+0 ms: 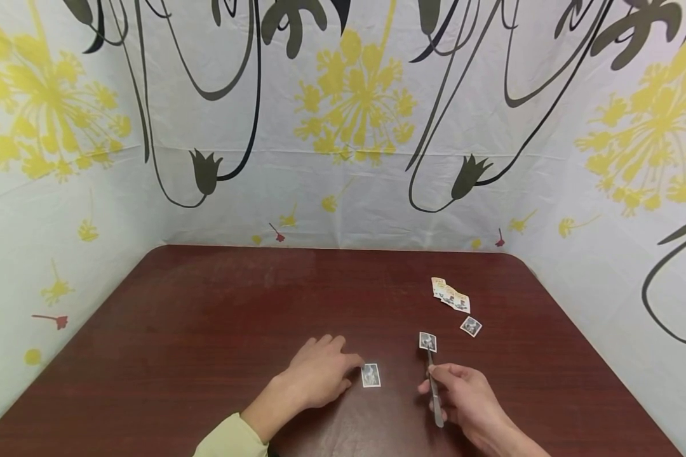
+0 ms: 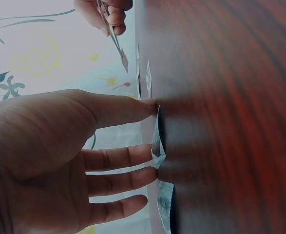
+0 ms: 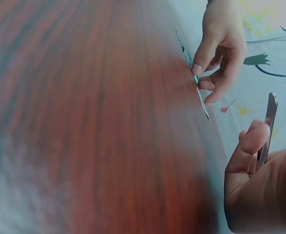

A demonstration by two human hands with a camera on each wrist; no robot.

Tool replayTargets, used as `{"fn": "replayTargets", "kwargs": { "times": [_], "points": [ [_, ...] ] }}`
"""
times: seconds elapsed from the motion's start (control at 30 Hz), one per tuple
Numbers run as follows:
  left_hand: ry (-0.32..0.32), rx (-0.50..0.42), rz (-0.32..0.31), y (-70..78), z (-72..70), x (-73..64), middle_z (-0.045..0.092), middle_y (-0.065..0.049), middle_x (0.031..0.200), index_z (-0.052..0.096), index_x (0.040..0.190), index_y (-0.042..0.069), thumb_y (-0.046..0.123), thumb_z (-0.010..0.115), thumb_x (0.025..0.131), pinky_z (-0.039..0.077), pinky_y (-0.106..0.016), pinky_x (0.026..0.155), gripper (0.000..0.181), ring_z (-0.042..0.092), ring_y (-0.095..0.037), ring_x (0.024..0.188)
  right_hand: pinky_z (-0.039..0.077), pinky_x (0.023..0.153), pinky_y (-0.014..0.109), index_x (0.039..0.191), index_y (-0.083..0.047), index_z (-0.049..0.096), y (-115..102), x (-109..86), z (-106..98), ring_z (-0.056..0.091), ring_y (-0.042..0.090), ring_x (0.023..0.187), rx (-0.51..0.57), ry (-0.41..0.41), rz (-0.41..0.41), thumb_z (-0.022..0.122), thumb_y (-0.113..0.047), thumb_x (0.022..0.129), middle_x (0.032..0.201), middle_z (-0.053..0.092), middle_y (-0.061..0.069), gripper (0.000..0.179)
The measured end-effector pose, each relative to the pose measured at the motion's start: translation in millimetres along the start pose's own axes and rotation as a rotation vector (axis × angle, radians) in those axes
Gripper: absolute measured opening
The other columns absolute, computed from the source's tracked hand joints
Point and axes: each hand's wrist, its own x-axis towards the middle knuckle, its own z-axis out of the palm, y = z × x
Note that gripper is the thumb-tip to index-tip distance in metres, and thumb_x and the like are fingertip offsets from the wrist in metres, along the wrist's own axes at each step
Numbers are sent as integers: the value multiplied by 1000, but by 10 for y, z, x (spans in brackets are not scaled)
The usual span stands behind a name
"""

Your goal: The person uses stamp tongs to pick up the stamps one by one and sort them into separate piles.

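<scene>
My left hand (image 1: 320, 373) reaches over the table with its fingers extended, fingertips right at a small black-and-white stamp (image 1: 371, 375) with a white border. From the left wrist, two stamps show nearly edge-on by the fingers, a nearer one (image 2: 165, 204) and one beside the thumb (image 2: 158, 141). Metal tweezers (image 1: 434, 397) are gripped between thumb and fingers of my right hand (image 1: 471, 397). Their tips overlap another grey stamp (image 1: 427, 341); in the left wrist view a small piece (image 2: 124, 64) shows at the tips, raised off the table.
Several overlapping orange-and-white stamps (image 1: 450, 296) lie fanned at the back right of the dark red-brown table (image 1: 234, 304). A single tilted grey stamp (image 1: 471, 326) lies just in front of them. White cloth (image 1: 343, 197) with yellow and grey plant prints surrounds the table's back and sides.
</scene>
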Motion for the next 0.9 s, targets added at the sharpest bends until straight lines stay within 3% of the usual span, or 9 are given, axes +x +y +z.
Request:
{"fn": "replayTargets", "kwargs": {
  "times": [0.63, 0.9],
  "points": [
    [-7, 0, 6, 8, -6, 5, 68, 0, 114, 73, 127, 37, 32, 81, 92, 55, -46, 91, 37, 64, -22, 104, 48, 54, 24, 99, -4, 66, -28, 48, -133, 59, 14, 60, 37, 114, 0, 55, -16, 107, 80, 76, 1, 18],
    [-7, -13, 1, 4, -14, 0, 69, -1, 117, 73, 127, 37, 31, 81, 92, 55, -48, 93, 36, 64, -23, 106, 48, 54, 23, 107, 0, 65, -31, 80, -221, 60, 12, 61, 38, 134, 11, 53, -15, 108, 81, 76, 1, 19]
  ]
}}
